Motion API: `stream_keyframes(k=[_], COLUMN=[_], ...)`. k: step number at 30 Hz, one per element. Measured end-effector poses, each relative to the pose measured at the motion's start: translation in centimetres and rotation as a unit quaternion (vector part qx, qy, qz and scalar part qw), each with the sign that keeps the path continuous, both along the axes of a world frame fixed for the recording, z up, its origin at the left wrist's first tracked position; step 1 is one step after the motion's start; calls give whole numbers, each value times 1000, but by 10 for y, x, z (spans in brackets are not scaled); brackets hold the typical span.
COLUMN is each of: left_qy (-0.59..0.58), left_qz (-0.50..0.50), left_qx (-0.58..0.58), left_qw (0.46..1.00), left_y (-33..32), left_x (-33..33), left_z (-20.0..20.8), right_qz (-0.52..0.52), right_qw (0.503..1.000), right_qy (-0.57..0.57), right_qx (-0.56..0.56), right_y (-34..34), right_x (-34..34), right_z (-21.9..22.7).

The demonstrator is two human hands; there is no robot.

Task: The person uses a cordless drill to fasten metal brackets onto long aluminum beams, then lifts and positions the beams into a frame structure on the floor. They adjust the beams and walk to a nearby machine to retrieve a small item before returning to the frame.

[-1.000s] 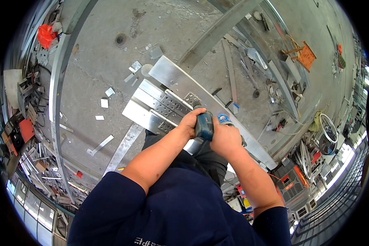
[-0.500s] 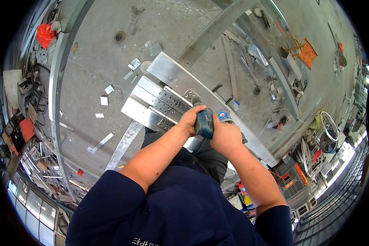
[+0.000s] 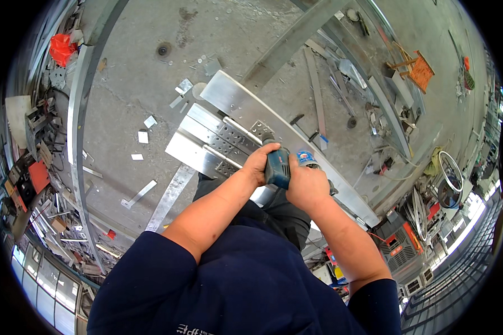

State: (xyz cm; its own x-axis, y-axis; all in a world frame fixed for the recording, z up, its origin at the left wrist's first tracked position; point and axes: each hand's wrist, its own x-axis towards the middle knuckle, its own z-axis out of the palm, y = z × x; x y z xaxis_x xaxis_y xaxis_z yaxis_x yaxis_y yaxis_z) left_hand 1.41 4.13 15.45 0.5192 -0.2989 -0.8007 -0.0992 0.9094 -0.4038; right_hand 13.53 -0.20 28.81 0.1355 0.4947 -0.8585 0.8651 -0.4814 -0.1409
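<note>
In front of me both hands hold a dark blue power drill point(image 3: 277, 169). My left hand point(image 3: 256, 166) is closed on the left side of its body, the thumb lying over the top. My right hand point(image 3: 309, 185) is wrapped round the handle side. The drill's nose points away from me at a perforated metal hinge point(image 3: 261, 129); the tip is hidden. The hinge joins a long shiny metal panel point(image 3: 235, 95) to shorter panels point(image 3: 187, 142) nearer me. A second hinge point(image 3: 226, 169) lies closer to my lap. Beside my right hand stands a small round tin point(image 3: 305, 158) with a blue label.
A metal beam point(image 3: 290, 44) extends beyond the panels, and a tall metal post point(image 3: 79, 111) stands left. Small metal offcuts point(image 3: 143, 137) litter the concrete floor. An orange slatted stool point(image 3: 421, 71) is far right, a red-and-grey machine point(image 3: 399, 243) near right. Scrap point(image 3: 44, 223) is piled left.
My hands and the drill keep the same place on the hinge. The view has shifted very slightly.
</note>
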Motion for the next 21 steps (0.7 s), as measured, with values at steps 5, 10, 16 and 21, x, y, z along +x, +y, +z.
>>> stream_keyframes(k=[5, 10, 16, 21], left_qy=[0, 5, -14, 15], left_qz=[3, 5, 7, 2], left_qx=[-7, -3, -7, -2], left_qw=[1000, 1000, 1000, 1000], left_y=[3, 1, -2, 6], left_x=[3, 3, 0, 8], left_z=[4, 0, -8, 8], right_qz=[-7, -9, -10, -14], right_qw=[1000, 1000, 1000, 1000], right_qy=[-3, -2, -2, 3], right_qx=[2, -14, -24, -16], right_y=[-2, 4, 7, 4], right_x=[0, 2, 4, 7], right_z=[-5, -1, -1, -1])
